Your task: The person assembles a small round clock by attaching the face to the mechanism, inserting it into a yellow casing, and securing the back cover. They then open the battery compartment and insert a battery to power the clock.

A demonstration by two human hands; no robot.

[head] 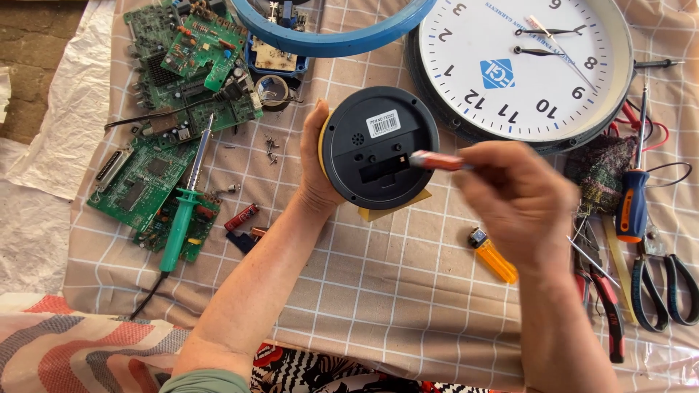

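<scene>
My left hand (314, 169) grips the left edge of a small round clock with a black back and yellow rim (378, 145), held above the checked cloth with its back facing me. A white barcode sticker sits on the black back. My right hand (517, 196) holds a small red and white cylindrical object (435, 161), blurred, with its tip at the open rectangular slot in the clock's back.
A large white wall clock (524, 65) lies top right, a blue ring (335, 33) at the top. Green circuit boards (189, 65) and a green soldering iron (182, 218) lie left. An orange tool (495, 258), a blue-handled screwdriver (632, 204), pliers (604, 291) and scissors (666, 284) lie right.
</scene>
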